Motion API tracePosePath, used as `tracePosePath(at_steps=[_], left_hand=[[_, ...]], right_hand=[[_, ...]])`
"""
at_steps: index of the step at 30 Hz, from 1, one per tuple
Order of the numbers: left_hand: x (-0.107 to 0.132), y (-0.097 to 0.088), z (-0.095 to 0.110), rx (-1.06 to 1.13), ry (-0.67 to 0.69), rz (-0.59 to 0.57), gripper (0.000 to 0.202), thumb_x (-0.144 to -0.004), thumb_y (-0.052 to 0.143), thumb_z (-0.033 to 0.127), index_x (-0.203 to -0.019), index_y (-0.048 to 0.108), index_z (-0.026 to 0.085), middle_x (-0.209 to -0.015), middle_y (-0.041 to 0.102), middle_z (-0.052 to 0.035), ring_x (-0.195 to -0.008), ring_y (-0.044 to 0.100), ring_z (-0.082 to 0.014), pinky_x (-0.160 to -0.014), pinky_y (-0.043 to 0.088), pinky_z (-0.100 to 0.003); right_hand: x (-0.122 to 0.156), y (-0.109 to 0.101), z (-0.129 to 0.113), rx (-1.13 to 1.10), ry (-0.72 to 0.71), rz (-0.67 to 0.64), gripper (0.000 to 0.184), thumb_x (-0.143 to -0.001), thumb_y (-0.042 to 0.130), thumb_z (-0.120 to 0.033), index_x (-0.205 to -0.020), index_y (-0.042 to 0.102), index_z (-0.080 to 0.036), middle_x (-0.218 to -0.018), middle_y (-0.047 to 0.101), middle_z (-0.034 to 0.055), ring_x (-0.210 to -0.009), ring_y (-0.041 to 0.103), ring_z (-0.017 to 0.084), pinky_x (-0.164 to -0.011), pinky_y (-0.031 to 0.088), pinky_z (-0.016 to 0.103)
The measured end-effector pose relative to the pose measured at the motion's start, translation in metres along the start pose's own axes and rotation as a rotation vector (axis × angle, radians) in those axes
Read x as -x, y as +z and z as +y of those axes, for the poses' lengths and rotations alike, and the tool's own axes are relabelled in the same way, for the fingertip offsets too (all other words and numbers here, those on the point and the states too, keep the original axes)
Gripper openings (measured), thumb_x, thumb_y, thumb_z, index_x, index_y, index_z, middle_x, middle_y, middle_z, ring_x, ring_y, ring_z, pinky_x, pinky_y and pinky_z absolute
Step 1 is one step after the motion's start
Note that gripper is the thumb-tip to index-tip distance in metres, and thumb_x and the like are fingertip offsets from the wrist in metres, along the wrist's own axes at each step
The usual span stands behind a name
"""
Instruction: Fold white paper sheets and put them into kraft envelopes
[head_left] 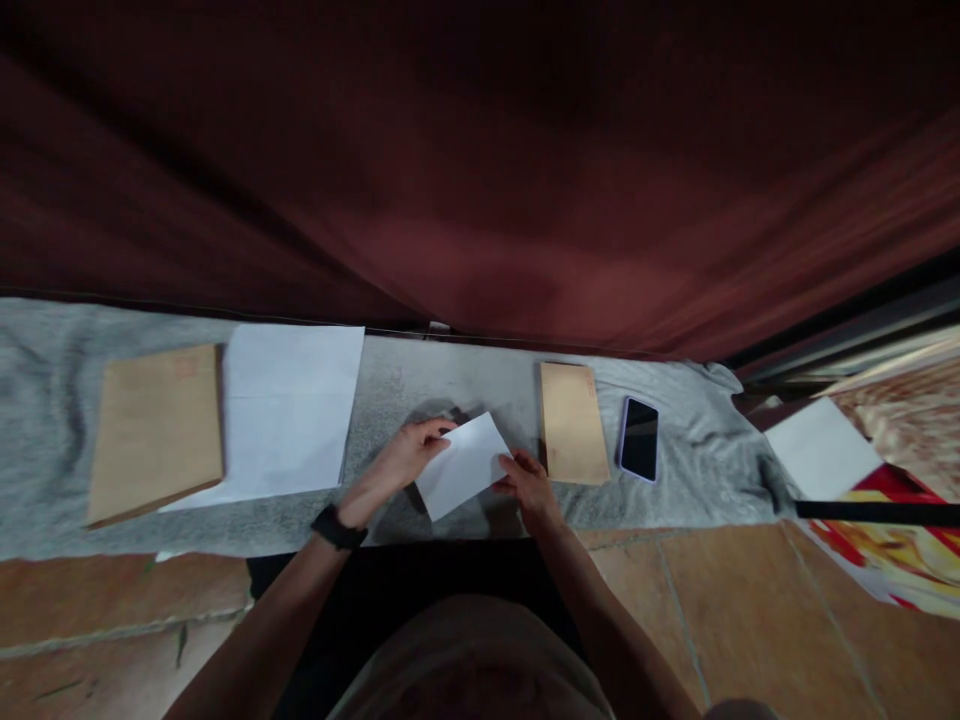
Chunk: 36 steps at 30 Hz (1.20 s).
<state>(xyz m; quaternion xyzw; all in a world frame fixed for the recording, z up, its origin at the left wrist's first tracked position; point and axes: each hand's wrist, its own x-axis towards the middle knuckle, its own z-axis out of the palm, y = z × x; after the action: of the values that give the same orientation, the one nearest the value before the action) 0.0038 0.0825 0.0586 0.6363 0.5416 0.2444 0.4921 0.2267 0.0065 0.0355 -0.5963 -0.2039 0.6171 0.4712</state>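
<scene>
A folded white sheet of paper (465,463) lies tilted on the grey cloth (420,385) in front of me. My left hand (405,455), with a black watch on its wrist, pinches the paper's upper left edge. My right hand (529,482) grips the lower right corner with closed fingers. Both hands hold the same sheet just above or on the cloth.
A small brown envelope (574,422) and a dark phone (640,438) lie to the right of the paper. To the left are a stack of white sheets (289,410) and a large brown envelope (157,430). A dark red curtain (480,170) hangs behind. Another white sheet (821,448) lies far right.
</scene>
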Motion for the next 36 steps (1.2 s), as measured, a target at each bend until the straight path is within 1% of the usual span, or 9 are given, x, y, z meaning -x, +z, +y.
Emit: tracePosePath(at_steps=[5, 10, 15, 19, 22, 25, 27, 31, 36], left_hand=[[-0.009, 0.006, -0.001, -0.401, 0.105, 0.108, 0.039, -0.090, 0.060, 0.021, -0.127, 0.073, 0.022, -0.105, 0.078, -0.0088, -0.095, 0.072, -0.0259, -0.091, 0.055, -0.039], [0.007, 0.035, -0.006, -0.671, 0.339, 0.293, 0.038, -0.101, 0.047, 0.024, -0.134, 0.067, 0.020, -0.145, 0.063, -0.0121, -0.137, 0.056, -0.0288, -0.121, 0.038, -0.052], [0.030, 0.075, -0.013, -0.749, 0.424, 0.211, 0.047, -0.106, 0.043, 0.037, -0.145, 0.057, 0.015, -0.159, 0.050, -0.0159, -0.150, 0.044, -0.0298, -0.126, 0.034, -0.054], [0.040, 0.086, -0.017, -0.798, 0.370, 0.197, 0.050, -0.107, 0.042, 0.038, -0.149, 0.055, 0.014, -0.163, 0.045, -0.0175, -0.154, 0.038, -0.0317, -0.126, 0.032, -0.055], [0.042, 0.085, -0.017, -0.816, 0.387, 0.187, 0.051, -0.106, 0.042, 0.037, -0.151, 0.053, 0.016, -0.165, 0.043, -0.0153, -0.156, 0.035, -0.0306, -0.128, 0.030, -0.055], [0.042, 0.086, -0.017, -0.841, 0.399, 0.194, 0.054, -0.106, 0.043, 0.039, -0.154, 0.049, 0.016, -0.166, 0.041, -0.0152, -0.157, 0.033, -0.0307, -0.128, 0.028, -0.055], [0.041, 0.087, -0.017, -0.858, 0.397, 0.186, 0.056, -0.105, 0.043, 0.038, -0.156, 0.046, 0.014, -0.166, 0.040, -0.0161, -0.157, 0.032, -0.0302, -0.129, 0.027, -0.054], [0.041, 0.085, -0.022, -0.890, 0.411, 0.132, 0.060, -0.102, 0.040, 0.026, -0.160, 0.038, 0.009, -0.166, 0.040, -0.0173, -0.158, 0.032, -0.0269, -0.130, 0.026, -0.048], [0.048, 0.076, -0.029, -0.874, 0.419, 0.158, 0.064, -0.100, 0.033, 0.019, -0.163, 0.031, 0.007, -0.167, 0.037, -0.0177, -0.158, 0.030, -0.0233, -0.130, 0.025, -0.045]], right_hand=[[0.001, 0.004, 0.012, 0.105, 0.085, -0.062, 0.046, -0.057, 0.087, -0.056, -0.079, 0.066, -0.022, -0.071, 0.071, -0.0025, -0.051, 0.067, 0.017, -0.049, 0.057, 0.030], [0.004, 0.009, 0.022, 0.140, 0.020, -0.022, 0.036, -0.065, 0.080, -0.051, -0.082, 0.064, -0.023, -0.069, 0.068, -0.0038, -0.050, 0.067, 0.018, -0.049, 0.058, 0.030], [0.000, 0.007, 0.023, 0.144, 0.016, -0.040, 0.034, -0.069, 0.078, -0.051, -0.085, 0.066, -0.024, -0.074, 0.070, -0.0024, -0.054, 0.069, 0.019, -0.053, 0.060, 0.033], [0.001, 0.001, 0.026, 0.233, -0.007, -0.059, 0.034, -0.076, 0.072, -0.054, -0.092, 0.066, -0.023, -0.071, 0.070, -0.0024, -0.053, 0.068, 0.019, -0.053, 0.060, 0.033], [0.006, -0.009, 0.021, 0.554, -0.239, 0.015, 0.032, -0.089, 0.061, -0.047, -0.109, 0.068, -0.023, -0.077, 0.072, 0.0006, -0.064, 0.071, 0.021, -0.063, 0.061, 0.035], [0.010, -0.012, 0.012, 0.955, -0.636, 0.108, 0.034, -0.099, 0.050, -0.034, -0.125, 0.067, -0.020, -0.106, 0.076, 0.0095, -0.097, 0.073, 0.025, -0.091, 0.060, 0.039], [0.009, -0.006, 0.010, 1.099, -0.803, 0.048, 0.039, -0.103, 0.042, -0.029, -0.132, 0.066, -0.018, -0.125, 0.072, 0.0127, -0.117, 0.068, 0.024, -0.105, 0.054, 0.038], [0.003, 0.015, 0.021, 1.257, -0.904, -0.100, 0.049, -0.109, 0.032, -0.028, -0.153, 0.052, -0.016, -0.154, 0.057, 0.0119, -0.145, 0.051, 0.021, -0.121, 0.042, 0.040], [0.000, 0.023, 0.041, 1.476, -0.954, -0.043, 0.056, -0.111, 0.032, -0.032, -0.163, 0.035, -0.013, -0.166, 0.040, 0.0149, -0.157, 0.031, 0.027, -0.127, 0.028, 0.053]])
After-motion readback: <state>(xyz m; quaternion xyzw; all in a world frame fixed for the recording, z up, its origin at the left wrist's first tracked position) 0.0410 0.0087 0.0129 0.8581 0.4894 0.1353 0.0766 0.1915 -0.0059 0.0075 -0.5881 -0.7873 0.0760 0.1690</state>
